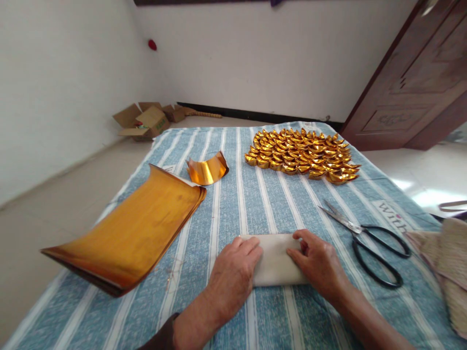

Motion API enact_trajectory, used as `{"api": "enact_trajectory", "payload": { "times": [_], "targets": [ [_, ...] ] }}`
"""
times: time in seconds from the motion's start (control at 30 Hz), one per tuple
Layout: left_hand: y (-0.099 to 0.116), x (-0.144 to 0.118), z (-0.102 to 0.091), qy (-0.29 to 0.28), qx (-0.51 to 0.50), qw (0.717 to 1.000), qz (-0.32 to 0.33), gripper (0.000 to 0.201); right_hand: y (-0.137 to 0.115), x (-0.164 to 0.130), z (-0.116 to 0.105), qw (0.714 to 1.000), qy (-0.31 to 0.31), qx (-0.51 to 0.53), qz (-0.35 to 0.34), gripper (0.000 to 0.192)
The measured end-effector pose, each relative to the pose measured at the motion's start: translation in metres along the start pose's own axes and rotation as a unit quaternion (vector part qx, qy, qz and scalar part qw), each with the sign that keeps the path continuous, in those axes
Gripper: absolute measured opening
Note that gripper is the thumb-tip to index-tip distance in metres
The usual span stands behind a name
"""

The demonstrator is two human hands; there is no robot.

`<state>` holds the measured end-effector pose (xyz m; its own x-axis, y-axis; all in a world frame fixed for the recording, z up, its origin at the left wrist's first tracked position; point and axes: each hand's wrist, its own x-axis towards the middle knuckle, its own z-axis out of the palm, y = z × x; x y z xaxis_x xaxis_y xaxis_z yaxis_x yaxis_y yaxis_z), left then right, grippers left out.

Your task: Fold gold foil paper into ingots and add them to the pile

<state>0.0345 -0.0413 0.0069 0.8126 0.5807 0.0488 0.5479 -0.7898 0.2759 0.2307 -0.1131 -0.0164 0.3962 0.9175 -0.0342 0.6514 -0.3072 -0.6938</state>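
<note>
A pale folded sheet of paper (279, 262) lies flat on the striped cloth in front of me, its long sides running left to right. My left hand (237, 262) is closed over its left end, with bent fingers pressing on the top. At the other end my right hand (319, 260) grips the right edge, thumb on the surface and forefinger bent at the far corner. Beyond my right hand rest scissors (355, 228) with black handles, blades apart. To the left lies a stack of gold foil paper (134, 228), curling up at its ends.
A smaller curved piece of gold foil (207, 170) stands behind the stack. Rows of folded gold paper ingots (302, 153) cover the table's far right. Blue striped cloth (226, 214) drapes the table. A beige towel (452, 262) is at the right edge; cardboard boxes (146, 121) sit on the floor.
</note>
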Motion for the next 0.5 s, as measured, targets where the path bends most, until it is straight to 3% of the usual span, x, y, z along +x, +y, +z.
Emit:
{"api": "enact_trajectory", "payload": {
  "times": [0.33,0.5],
  "targets": [
    [0.0039,0.0005,0.0023,0.017,0.046,0.999,0.001,0.014,0.0013,0.0,0.001,0.999,-0.002,-0.03,-0.026,0.016],
    [0.008,-0.002,0.0042,0.009,0.057,0.998,-0.016,0.018,0.0011,-0.007,0.0039,0.984,0.007,-0.174,-0.047,0.015]
  ]
}}
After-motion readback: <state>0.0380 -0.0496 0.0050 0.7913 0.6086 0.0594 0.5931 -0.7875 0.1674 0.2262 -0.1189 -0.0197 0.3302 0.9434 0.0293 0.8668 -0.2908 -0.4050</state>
